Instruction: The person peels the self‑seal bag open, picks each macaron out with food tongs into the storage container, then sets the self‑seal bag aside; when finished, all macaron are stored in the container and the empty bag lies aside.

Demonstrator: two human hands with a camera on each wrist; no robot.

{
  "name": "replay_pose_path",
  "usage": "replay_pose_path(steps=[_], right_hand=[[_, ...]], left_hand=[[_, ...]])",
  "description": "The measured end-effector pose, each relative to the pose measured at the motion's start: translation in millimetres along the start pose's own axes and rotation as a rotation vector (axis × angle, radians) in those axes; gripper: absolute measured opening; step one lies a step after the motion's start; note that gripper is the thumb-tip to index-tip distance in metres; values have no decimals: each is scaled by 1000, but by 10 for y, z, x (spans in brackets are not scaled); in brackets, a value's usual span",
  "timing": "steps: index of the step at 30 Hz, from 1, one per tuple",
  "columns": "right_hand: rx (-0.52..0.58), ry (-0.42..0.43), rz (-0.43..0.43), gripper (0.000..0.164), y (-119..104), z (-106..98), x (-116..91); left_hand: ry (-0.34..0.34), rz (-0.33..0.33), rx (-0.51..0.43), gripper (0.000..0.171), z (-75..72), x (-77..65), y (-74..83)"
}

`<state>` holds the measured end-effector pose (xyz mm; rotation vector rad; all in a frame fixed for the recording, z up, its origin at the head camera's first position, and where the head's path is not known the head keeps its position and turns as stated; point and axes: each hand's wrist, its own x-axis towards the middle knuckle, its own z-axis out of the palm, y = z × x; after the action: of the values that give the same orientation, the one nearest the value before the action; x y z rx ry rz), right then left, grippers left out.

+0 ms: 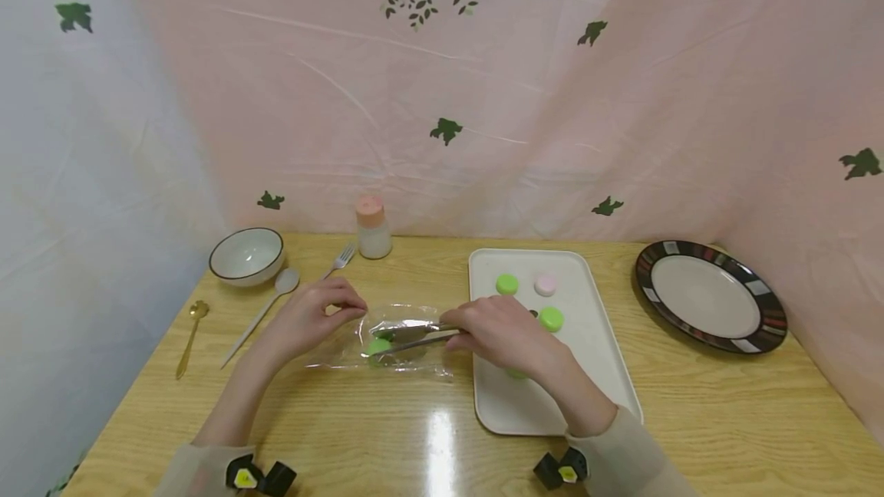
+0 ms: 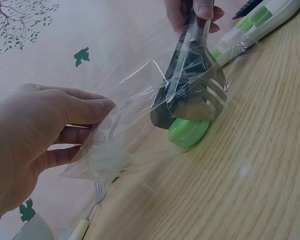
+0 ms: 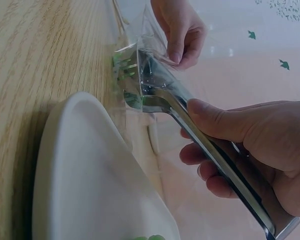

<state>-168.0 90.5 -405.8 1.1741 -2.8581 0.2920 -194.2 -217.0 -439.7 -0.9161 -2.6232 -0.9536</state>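
Note:
My left hand (image 1: 311,317) pinches the edge of a clear plastic bag (image 2: 130,120) between thumb and fingers. My right hand (image 1: 500,332) grips metal tongs (image 3: 210,150), whose slotted head reaches inside the bag. A green macaron (image 2: 187,132) lies in the bag, against the tong head and low over the wooden table. Beneath my right forearm is a white rectangular tray (image 1: 539,409), which carries green macarons (image 1: 551,319) and a pale pink macaron (image 1: 545,284). Hand and forearm hide part of the tray.
On the left stand a white bowl (image 1: 247,258), a gold spoon (image 1: 189,340), a silver-coloured spoon (image 1: 258,320) and a fork (image 1: 340,259). A jar with a pink lid (image 1: 374,228) is at the back near the curtain. A dark-rimmed plate (image 1: 707,294) sits at the right.

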Motion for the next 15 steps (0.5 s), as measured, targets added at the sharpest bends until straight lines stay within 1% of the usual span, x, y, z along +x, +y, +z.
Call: replay_pose_path(steps=[7, 15], right_hand=[[-1, -7, 15, 13, -4, -2, 0], [-12, -6, 13, 15, -1, 1, -3]], left_hand=[[-2, -8, 9, 4, 0, 1, 5], [4, 1, 23, 4, 3, 4, 16]])
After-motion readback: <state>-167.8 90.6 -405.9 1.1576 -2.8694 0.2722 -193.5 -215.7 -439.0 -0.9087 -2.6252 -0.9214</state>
